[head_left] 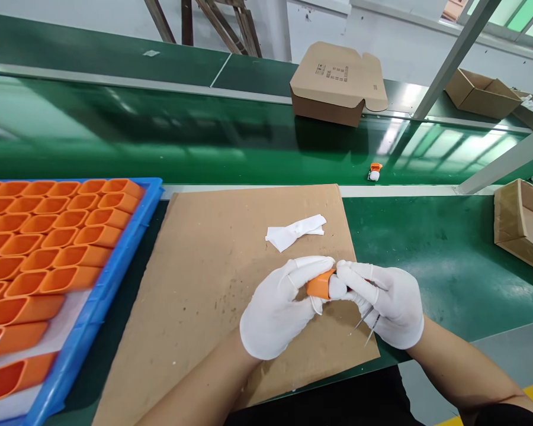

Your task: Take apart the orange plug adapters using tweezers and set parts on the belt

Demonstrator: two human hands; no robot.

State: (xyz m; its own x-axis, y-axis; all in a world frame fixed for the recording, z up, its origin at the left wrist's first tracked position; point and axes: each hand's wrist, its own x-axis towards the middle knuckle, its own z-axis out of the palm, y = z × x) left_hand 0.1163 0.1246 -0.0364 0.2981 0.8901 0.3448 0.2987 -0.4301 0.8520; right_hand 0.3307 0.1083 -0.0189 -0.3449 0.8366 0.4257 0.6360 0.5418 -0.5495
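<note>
My left hand [279, 313], in a white glove, is closed around a small orange and white plastic part [320, 285]. Its orange shell sits between my thumb and fingers, and the white end faces right. My right hand [388, 302], also gloved in white, has its fingertips at that white end. Tucked in the same hand is a pair of metal tweezers [373, 329], tips pointing down and left. What the right fingertips pinch at the white end is partly hidden. Just beyond both hands lies a crumpled white cloth or tissue [295, 231].
Beneath my hands is a cardboard sheet [213, 254] on the green table. At left, a blue tray [102, 302] holds rows of orange shells [82, 256]. A small orange-white piece [375, 171] lies on the green conveyor belt. Cardboard boxes [337, 77] stand behind and at right [522, 228].
</note>
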